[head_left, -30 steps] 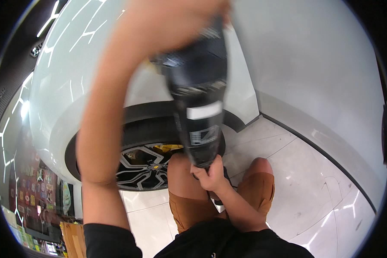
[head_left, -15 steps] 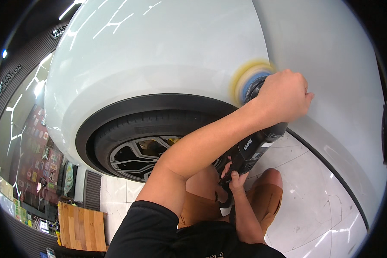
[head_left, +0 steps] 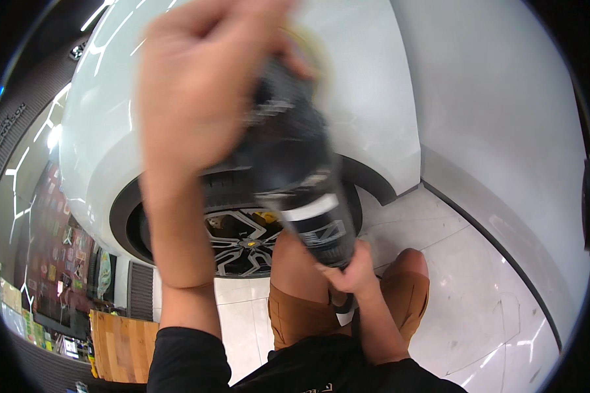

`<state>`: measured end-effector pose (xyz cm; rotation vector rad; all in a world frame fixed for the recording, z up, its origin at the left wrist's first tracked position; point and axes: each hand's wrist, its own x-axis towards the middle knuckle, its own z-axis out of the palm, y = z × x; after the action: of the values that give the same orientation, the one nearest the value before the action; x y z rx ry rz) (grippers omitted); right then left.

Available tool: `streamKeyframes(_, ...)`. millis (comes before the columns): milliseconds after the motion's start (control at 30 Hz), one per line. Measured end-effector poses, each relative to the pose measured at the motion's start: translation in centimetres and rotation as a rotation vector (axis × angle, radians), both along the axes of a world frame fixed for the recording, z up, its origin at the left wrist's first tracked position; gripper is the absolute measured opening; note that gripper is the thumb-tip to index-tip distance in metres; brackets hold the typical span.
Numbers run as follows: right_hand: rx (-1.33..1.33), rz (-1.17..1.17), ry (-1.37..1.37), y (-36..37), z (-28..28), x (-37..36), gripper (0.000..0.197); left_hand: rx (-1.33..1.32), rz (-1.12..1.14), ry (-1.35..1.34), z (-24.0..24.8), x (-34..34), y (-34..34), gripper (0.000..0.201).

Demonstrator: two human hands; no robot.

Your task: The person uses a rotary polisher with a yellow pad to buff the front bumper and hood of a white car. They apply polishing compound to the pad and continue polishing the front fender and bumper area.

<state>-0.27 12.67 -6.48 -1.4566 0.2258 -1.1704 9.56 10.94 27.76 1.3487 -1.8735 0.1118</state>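
A black car polisher [head_left: 288, 154] is held in both my hands, large and blurred in front of the white car fender [head_left: 377, 85]. My left hand [head_left: 203, 85] is wrapped around its head end, smeared by motion. My right hand [head_left: 354, 270] grips the rear end of its body, low over my knees. Part of the yellow polishing pad [head_left: 314, 56] shows beyond the head, mostly hidden by the tool and my left hand. Whether the pad touches the paint I cannot tell.
Below the fender lies the black wheel arch trim [head_left: 373, 178] with a spoked wheel [head_left: 249, 243]. A pale panel [head_left: 498, 111] curves along the right side. To the lower left stands a wooden-topped table [head_left: 121, 344]. Light floor tiles [head_left: 465, 275] stretch around my knees.
Both hands have swung the polisher leftward and up toward me, away from the fender's right edge. The wheel arch's rear end, hidden before by my arm and the tool, now shows.
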Motion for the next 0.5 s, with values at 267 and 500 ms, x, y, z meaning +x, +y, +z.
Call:
streamKeyframes(267,-0.296,-0.117,0.095,1.8,6.5,3.4,0.069,-0.157,-0.062,0.497,5.7,4.9,6.9,0.029)
streamKeyframes(500,-0.144,-0.096,0.071,1.1,3.3,2.5,0.061,-0.245,-0.077,0.140,1.6,4.0,4.1,0.026)
